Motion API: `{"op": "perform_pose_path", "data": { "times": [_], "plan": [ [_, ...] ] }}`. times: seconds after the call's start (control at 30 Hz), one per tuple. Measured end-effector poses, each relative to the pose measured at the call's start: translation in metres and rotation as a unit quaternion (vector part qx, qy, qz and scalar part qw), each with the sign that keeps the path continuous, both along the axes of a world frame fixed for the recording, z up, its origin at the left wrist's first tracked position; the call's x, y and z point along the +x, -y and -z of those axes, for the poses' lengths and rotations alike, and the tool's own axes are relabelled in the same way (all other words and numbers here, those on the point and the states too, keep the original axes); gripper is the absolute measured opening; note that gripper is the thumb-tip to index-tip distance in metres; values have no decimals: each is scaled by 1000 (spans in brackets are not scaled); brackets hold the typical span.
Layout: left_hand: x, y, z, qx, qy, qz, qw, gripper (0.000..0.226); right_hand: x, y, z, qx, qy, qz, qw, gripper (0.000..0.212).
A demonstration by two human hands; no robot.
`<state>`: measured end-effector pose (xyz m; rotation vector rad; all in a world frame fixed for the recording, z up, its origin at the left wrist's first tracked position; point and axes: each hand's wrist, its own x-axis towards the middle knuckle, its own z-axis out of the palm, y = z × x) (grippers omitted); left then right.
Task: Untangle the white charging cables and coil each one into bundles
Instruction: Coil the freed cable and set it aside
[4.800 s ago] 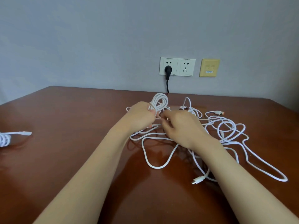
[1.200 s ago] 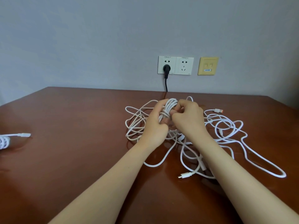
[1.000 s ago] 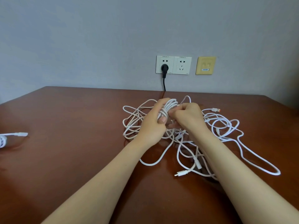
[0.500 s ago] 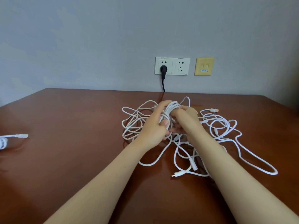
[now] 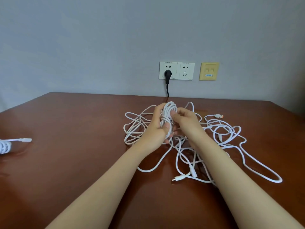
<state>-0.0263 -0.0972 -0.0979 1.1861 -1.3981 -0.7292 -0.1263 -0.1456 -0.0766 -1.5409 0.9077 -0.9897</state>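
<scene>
A finished bundle (image 5: 4, 146) is seen at the worktop's (image 5: 74, 162) left edge. Toward the middle of the far edge, a partly wound coil (image 5: 168, 113) is gripped by the left hand (image 5: 155, 134), whose fingers (image 5: 158, 110) are curled round the loops. It is pinched from the other side by the right hand (image 5: 186, 123). The loose cables (image 5: 222, 134) are spread beneath both hands and out toward the right edge, crossed over one another. If the next length is drawn in before it is freed, a knot is likely to be tightened, or a neighbouring cable dragged into the coil. Should the left grip be eased, the loops could be sprung apart. The plug (image 5: 218, 116) could also be snagged in a crossing.
</scene>
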Motion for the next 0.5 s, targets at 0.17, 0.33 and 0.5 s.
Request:
{"op": "perform_pose_path", "data": {
  "times": [0.17, 0.33, 0.5],
  "plan": [
    [-3, 2, 3, -21, -5, 11, 1000, 66, 2, -2, 0, -37, -62, 32, 997, 23],
    [-4, -1, -6, -22, -27, -5, 999, 48, 1, -3, -3, -54, -45, 39, 997, 18],
    [5, -2, -18, -40, -48, -93, 994, 33, -1, -5, -10, -25, 17, 15, 999, 12]
  ]
}}
